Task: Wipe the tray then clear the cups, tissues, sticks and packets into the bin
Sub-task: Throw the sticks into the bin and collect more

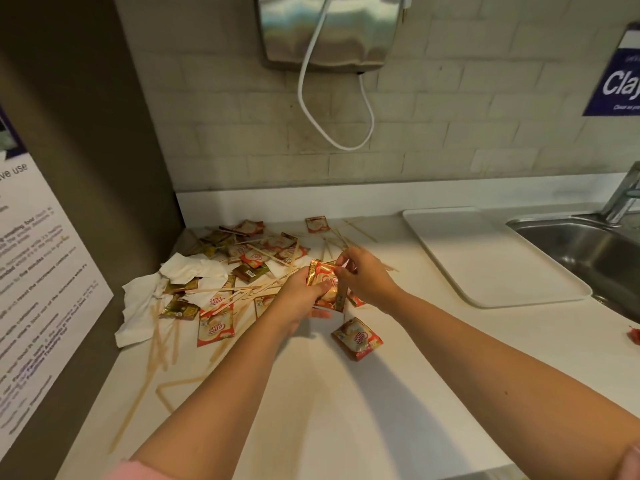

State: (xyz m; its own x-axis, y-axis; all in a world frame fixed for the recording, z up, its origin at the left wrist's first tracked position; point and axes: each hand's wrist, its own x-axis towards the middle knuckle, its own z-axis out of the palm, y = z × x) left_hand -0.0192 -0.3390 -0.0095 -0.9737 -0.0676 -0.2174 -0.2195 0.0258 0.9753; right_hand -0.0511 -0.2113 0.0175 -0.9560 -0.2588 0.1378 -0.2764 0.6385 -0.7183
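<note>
My left hand grips a bunch of red and gold creamer packets above the white counter. My right hand pinches the top edge of the same bunch. Several more packets lie scattered at the back left, mixed with wooden stir sticks and crumpled white tissues. One packet lies alone just in front of my hands. The white tray sits to the right with nothing on it. No cups or bin are in view.
A steel sink with a tap is at the far right beside the tray. A metal dispenser with a white cable hangs on the tiled wall. A dark panel with a notice bounds the left.
</note>
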